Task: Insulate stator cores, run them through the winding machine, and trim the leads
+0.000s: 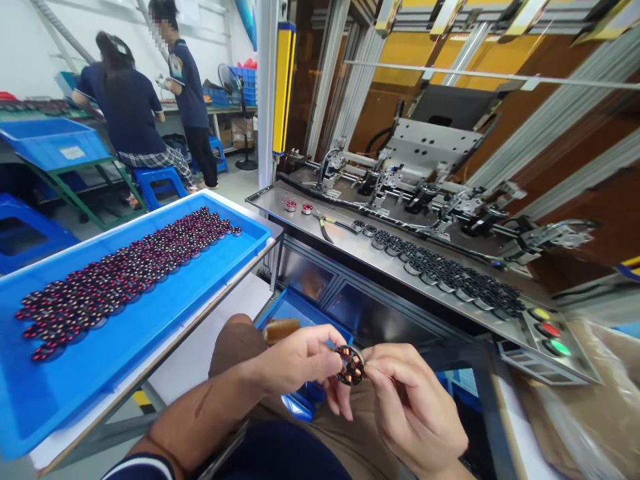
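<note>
Over my lap, a small round motor stator (pixel 351 366) with copper windings and a dark rim is gripped between the thumb and fingers of my left hand (pixel 303 363). My right hand (pixel 413 393) is closed in a pinch at the stator's right edge. Whether its fingertips hold the rim or a fine wire there, I cannot make out. On the metal machine ledge ahead lie cutting pliers (pixel 336 227) with green-and-black handles. Left of them are two red-topped stators (pixel 299 207). Many dark stators (pixel 440 267) stand in rows along the ledge to the right.
At left, a blue tray (pixel 200 303) holds rows of red-marked stators (pixel 135 263). The machine fixtures (pixel 415 180) rise behind the ledge. A button box (pixel 553 333) sits at right, beside plastic-covered cardboard (pixel 585 413). Two people (pixel 127 100) are in the background.
</note>
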A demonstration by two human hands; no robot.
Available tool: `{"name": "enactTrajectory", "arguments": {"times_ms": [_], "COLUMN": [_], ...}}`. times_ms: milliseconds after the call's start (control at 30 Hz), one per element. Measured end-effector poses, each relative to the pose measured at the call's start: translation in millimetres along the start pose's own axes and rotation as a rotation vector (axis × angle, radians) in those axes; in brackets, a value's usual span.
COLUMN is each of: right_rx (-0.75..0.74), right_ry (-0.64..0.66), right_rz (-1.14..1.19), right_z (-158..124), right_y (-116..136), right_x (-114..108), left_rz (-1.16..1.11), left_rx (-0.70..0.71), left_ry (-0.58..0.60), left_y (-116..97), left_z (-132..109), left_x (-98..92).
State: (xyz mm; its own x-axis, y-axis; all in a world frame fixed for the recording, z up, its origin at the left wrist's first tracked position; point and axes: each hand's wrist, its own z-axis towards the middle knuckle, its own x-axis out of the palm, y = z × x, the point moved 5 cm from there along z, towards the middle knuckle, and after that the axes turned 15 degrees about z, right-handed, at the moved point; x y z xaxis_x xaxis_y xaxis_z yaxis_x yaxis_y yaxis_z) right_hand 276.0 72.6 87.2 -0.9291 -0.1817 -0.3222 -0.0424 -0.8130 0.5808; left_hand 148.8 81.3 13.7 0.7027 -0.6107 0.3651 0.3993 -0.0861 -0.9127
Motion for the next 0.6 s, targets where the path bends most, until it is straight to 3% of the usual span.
{"name": "enactTrajectory", "arguments": {"times_ms": [67,200,333,400,500,600], "right_rx": [-0.010,0.086,0.352,0.501,0.711,0.895], "right_ry": [0.009,-0.106,-0.239,-0.286,-0.332,-0.409], "right_rz": [-0.030,-0.002,0.232,0.421,0.723,0.873], "right_z": [-1,-6,-20,-28,-36,-39], "right_y": [0,-4,-21,-33,-45,-49], "right_x": [-1,0,6,12,23,31], "left_rz": [0.002,0.069,0.413,0.620,0.830,0.904], "left_rx": [0.001,0.141,0.416,0.551,0.591,0.592], "left_ry": [0.022,-0.183,-0.413,-0.472,-0.519,-0.551], "left_y": [3,1,-9,-17,-23,-26], "left_z": [0,-2,-10,-14,-16,-17], "left_x": [2.0,-0.6,-2.6,-1.2,-1.0,-1.8]}}
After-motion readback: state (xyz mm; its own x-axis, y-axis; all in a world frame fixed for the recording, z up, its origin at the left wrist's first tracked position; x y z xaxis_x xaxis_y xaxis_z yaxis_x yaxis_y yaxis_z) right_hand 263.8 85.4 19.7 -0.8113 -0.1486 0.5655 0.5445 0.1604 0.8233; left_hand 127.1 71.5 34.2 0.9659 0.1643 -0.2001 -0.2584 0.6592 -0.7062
